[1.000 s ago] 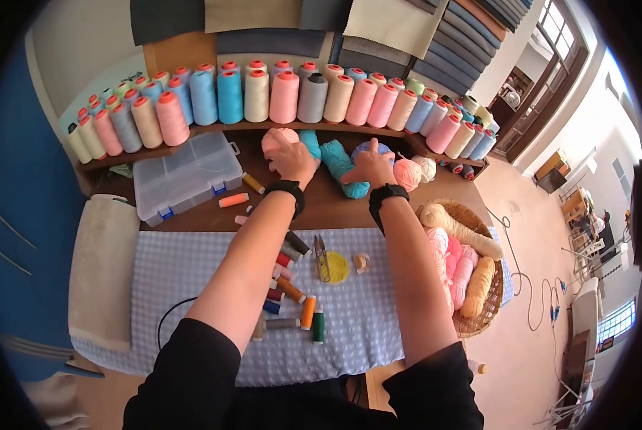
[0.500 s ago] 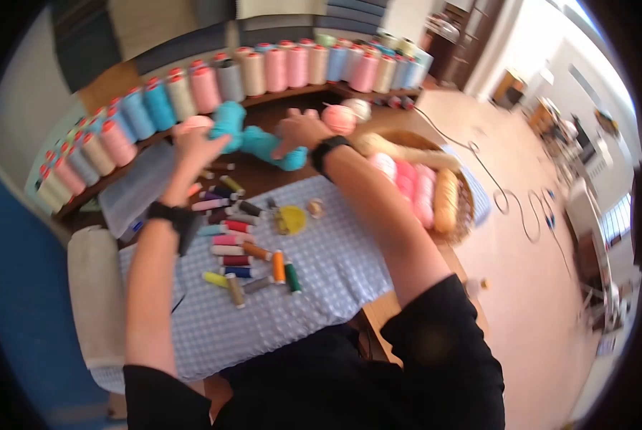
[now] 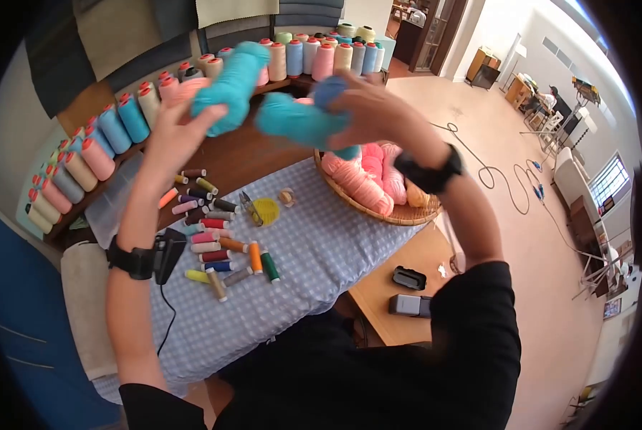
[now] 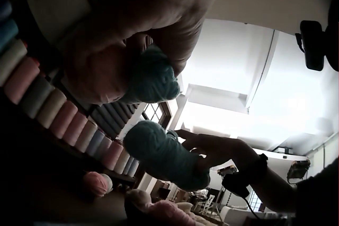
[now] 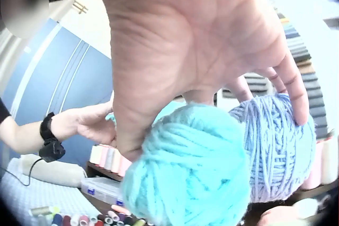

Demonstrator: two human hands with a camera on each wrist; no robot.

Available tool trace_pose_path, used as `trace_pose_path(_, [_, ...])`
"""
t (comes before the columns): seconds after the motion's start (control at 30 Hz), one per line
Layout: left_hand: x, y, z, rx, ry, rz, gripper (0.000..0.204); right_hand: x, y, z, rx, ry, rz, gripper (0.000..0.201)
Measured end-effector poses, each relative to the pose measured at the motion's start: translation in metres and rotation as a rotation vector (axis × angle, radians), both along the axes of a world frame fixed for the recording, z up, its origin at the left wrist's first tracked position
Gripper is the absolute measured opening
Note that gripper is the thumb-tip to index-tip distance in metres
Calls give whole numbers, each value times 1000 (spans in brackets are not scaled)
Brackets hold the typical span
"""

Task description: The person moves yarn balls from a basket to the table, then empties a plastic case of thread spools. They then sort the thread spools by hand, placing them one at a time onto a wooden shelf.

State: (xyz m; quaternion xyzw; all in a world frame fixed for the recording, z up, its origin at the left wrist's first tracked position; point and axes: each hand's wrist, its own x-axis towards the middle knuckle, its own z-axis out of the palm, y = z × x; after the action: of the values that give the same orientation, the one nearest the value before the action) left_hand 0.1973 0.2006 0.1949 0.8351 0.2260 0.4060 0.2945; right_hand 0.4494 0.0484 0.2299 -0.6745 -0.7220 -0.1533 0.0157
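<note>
Turquoise yarn (image 3: 243,70) is up in the air, a skein in each hand, high over the back of the table (image 3: 228,159)! Starting at the left edge, a pale roll of fabric (image 3: 86,308) lies beside the checked cloth (image 3: 299,261). Behind it, at the back left corner, sits the clear plastic box (image 3: 109,208), partly hidden by the forearm, and the thread cones (image 3: 97,159) run along the shelf at the back. Now the left hand (image 3: 174,140): fingers curled round a pink ball (image 3: 194,87) and the left skein (image 3: 224,104) together, thumb pressed on the turquoise, the two bundles touching. Below, small spools (image 3: 214,256) lie scattered across the cloth, with snips (image 3: 248,206) touching a yellow disc (image 3: 267,210) to their right and a small beige piece (image 3: 286,197) just beyond. Over to the right hand (image 3: 378,111), and it's a double grip too! The right skein (image 3: 289,122) is tilted under the thumb, and the right wrist view shows fingers reaching over a blue ball (image 5: 278,146) tight against it. Just below that hand, the wicker basket (image 3: 393,217) is at the table's right edge, holding pink skeins (image 3: 357,179) and an orange one (image 3: 416,195). Finally, nearer the person, a grey case (image 3: 407,305) and a black tray (image 3: 410,278) lie on a lower wooden surface (image 3: 389,328).
</note>
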Motion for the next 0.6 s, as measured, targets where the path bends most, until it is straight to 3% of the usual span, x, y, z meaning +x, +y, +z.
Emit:
trace_pose_path(0.03, [16, -8, -2, 4, -71, -82, 36, 19, -21, -1, 73, 71, 70, 45])
trace_pose_path(0.07, [37, -21, -3, 10, -142, -164, 34, 34, -39, -2, 31, 50, -7, 44])
trace_pose_path(0.13, [72, -23, -10, 197, 1, -236, 33, 61, -67, -21, -57, 122, -199, 47])
trace_pose_path(0.23, [138, -35, -32, 180, 49, -145, 38, 98, -94, -64, -135, 267, -169, 47])
trace_pose_path(0.27, [156, -47, -33, 152, 114, -112, 40, 86, -104, -65, -146, 274, -303, 46])
trace_pose_path(0.33, [191, -61, -34, 108, 215, -159, 43, 91, -115, -74, -95, 306, -261, 47])
trace_pose_path(0.4, [230, -51, -63, 50, 266, -169, 50, 85, -123, -75, -63, 216, -257, 48])
trace_pose_path(0.47, [241, -60, -65, -8, 318, -173, 56, 73, -127, -79, -1, 65, -251, 53])
trace_pose_path(0.53, [258, -56, -83, 104, 434, -118, 56, 53, -132, -83, 59, -4, -312, 45])
trace_pose_path(0.57, [267, -47, -100, 50, 401, -156, 52, 46, -132, -86, 62, -2, -312, 45])
trace_pose_path(0.6, [264, -47, -93, 49, 406, -156, 52, 40, -132, -90, 58, 0, -367, 43])
